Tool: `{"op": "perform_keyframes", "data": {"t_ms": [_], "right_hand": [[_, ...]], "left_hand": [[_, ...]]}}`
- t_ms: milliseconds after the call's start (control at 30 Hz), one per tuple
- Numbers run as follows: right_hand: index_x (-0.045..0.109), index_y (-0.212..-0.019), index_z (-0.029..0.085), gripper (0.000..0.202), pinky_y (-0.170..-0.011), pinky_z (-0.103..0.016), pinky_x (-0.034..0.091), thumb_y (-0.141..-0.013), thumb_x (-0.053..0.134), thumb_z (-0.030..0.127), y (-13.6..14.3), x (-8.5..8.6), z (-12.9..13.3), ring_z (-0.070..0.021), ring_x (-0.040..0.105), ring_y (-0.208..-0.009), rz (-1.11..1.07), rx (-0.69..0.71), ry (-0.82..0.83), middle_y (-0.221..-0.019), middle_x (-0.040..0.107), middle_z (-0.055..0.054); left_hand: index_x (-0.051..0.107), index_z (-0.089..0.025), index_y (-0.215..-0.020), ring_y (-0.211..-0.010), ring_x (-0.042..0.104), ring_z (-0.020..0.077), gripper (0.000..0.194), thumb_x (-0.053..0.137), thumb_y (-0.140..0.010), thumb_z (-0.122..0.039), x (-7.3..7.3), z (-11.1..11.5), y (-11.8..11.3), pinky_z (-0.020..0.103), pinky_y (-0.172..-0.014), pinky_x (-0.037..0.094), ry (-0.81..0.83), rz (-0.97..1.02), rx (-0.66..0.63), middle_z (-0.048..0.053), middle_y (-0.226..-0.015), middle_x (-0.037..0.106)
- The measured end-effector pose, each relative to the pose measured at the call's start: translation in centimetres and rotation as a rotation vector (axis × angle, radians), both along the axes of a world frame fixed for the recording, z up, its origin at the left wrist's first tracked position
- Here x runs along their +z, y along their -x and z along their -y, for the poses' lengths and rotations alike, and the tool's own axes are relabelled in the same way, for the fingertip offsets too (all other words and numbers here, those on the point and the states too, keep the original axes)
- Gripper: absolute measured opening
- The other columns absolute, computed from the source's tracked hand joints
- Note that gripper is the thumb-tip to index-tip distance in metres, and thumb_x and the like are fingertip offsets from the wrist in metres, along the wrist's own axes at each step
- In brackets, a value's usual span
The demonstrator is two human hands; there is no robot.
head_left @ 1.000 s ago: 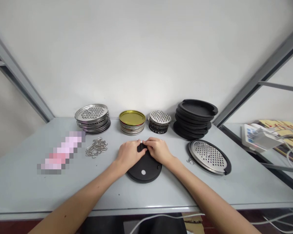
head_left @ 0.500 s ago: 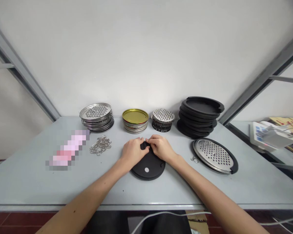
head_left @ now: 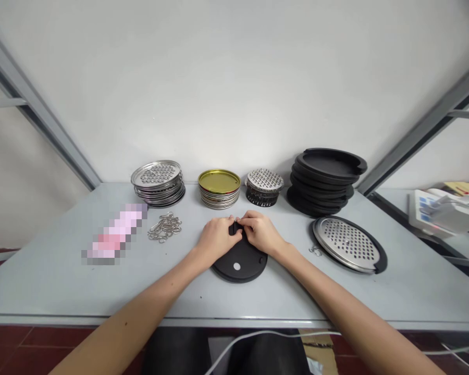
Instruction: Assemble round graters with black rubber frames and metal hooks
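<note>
Shifted only in viewpoint, with left hand [head_left: 218,237] and right hand [head_left: 262,235] still pinched closed on round black plastic-looking disc [head_left: 248,261], at side facing grey desk [head_left: 121,291] back edge, suggesting continued work.

The grey table [head_left: 70,291] carried a round black disc [head_left: 242,255], gold-topped metal lids [head_left: 219,190] behind it, silvery wire hooks [head_left: 164,227] left of it.

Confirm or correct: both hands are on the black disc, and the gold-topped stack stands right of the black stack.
Wrong side: the head view shows the gold-topped stack left of the black stack. Left hand and right hand are on the black disc.
</note>
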State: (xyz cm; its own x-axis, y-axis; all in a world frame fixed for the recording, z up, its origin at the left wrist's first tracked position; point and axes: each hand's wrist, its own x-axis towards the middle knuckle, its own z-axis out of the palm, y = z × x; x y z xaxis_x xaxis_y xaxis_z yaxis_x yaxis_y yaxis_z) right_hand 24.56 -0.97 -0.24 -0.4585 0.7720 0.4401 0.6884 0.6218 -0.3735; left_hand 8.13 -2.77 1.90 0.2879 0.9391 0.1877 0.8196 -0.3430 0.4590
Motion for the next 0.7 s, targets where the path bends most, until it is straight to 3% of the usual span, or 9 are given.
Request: {"op": "perform_keyframes", "data": {"t_ms": [300,700], "right_hand": [[0.074,-0.088,0.015,0.031,-0.074,-0.027,0.05,-0.08,0.047,0.001,0.01,0.34,0.32,-0.0174,0.061,-0.078,0.005,-0.014,0.001,-0.082,0.066,-0.009],[0.073,-0.087,0.015,0.031,-0.073,-0.027,0.05,-0.078,0.048,-0.001,0.0,-0.1,0.52,-0.017,0.061,-0.074,-0.127,-0.042,0.009,-0.081,0.067,-0.008]], "left_hand": [[0.07,-0.016,-0.108,-0.096,0.068,0.0253,0.03,0.058,-0.082,-0.026,0.11,-0.11,0.07,0.032,-0.085,0.051,-0.026,0.089,-0.092,0.011,-0.107,0.071],[0.07,-0.015,-0.104,-0.096,0.068,0.0236,0.027,0.06,-0.08,-0.022,-0.33,-0.47,0.12,0.031,-0.089,0.051,-0.037,0.19,-0.116,0.009,-0.107,0.072]]}}
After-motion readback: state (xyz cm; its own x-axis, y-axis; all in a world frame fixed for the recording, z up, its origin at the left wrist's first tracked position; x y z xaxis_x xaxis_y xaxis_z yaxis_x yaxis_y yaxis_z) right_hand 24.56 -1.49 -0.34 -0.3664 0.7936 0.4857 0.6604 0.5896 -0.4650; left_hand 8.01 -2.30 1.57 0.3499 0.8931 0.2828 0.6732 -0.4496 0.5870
